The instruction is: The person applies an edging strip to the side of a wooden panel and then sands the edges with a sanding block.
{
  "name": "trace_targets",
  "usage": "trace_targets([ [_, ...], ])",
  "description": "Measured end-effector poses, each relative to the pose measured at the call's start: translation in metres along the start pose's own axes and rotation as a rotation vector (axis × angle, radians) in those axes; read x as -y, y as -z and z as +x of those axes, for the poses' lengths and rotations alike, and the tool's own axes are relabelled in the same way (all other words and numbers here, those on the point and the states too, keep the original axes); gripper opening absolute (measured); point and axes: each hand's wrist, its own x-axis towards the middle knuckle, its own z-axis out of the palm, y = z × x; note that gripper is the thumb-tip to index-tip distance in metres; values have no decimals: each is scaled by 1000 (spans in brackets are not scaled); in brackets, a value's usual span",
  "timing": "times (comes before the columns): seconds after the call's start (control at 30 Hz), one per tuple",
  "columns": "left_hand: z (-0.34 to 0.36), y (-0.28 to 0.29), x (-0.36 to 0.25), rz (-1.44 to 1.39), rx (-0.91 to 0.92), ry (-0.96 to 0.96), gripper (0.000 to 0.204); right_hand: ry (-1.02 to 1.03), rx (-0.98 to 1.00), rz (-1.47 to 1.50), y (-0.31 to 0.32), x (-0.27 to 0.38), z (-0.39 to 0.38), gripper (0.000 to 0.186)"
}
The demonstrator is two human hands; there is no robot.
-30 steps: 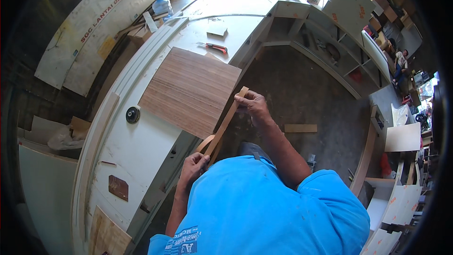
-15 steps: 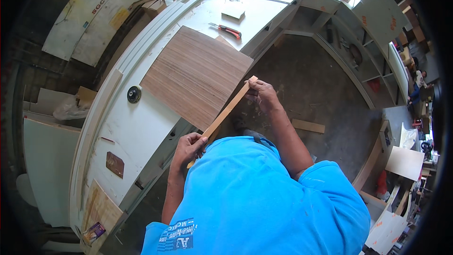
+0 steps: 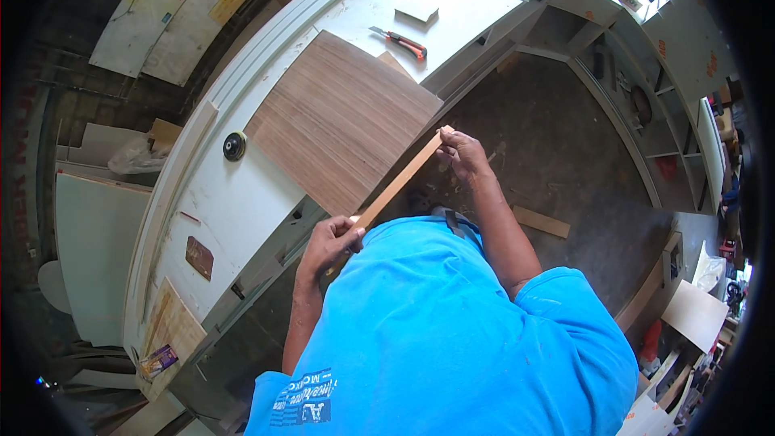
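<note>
A long white workbench (image 3: 242, 202) curves across the view from lower left to upper right, and beyond its far end open white cabinet shelving (image 3: 646, 105) lines the right side, its compartments holding small dark items too small to identify. On the bench lies a large square wood-veneer panel (image 3: 339, 121), flat, one corner hanging past the bench edge toward the person. The person in a blue shirt (image 3: 436, 331) stands at the bench over a dark floor (image 3: 557, 153), where a short wooden offcut (image 3: 541, 222) lies well apart from the work. Between both hands runs a narrow wooden strip (image 3: 400, 180), held at a slant just beside the overhanging edge of the panel. The left hand (image 3: 331, 242) is closed around the strip's lower end, fingers wrapped over it; the right hand (image 3: 460, 152) pinches the upper end with fingertips closed on it. On the bench beyond the panel rests an orange-handled utility knife (image 3: 401, 42), and past it a small pale wooden block (image 3: 416, 11). Left of the panel sits a small round black disc (image 3: 235, 145). Near the bench's lower end lie a brown rectangular piece (image 3: 198, 257) and a flat tan board (image 3: 171, 329).
</note>
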Motion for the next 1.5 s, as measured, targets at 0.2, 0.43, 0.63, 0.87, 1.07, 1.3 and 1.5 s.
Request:
trace_targets([
  [0.2, 16, -16, 51, 329, -220, -92, 25, -30, 68, -119, 9, 17, 15, 17],
  [0.43, 29, -48, 41, 530, -295, -132, 23, -11, 3, -402, 12, 41, 33, 36],
  [0.63, 39, -44, 50, 733, -314, -107, 30, 32, -66, -305, 15, 19, 62, 22],
  [0.87, 42, -25, 93, 809, -313, -143, 30, 45, -141, -119, -3, 19, 69, 19],
  [1.07, 49, -28, 100, 880, -336, -152, 23, 86, -191, -85, -7, 8, 80, 22],
  [1.3, 54, -28, 91, 922, -347, -115, 24, 97, -215, -106, -10, 8, 87, 23],
  [1.5, 57, -29, 88, 958, -356, -11, 23, 87, -218, -105, -11, 8, 87, 24],
])
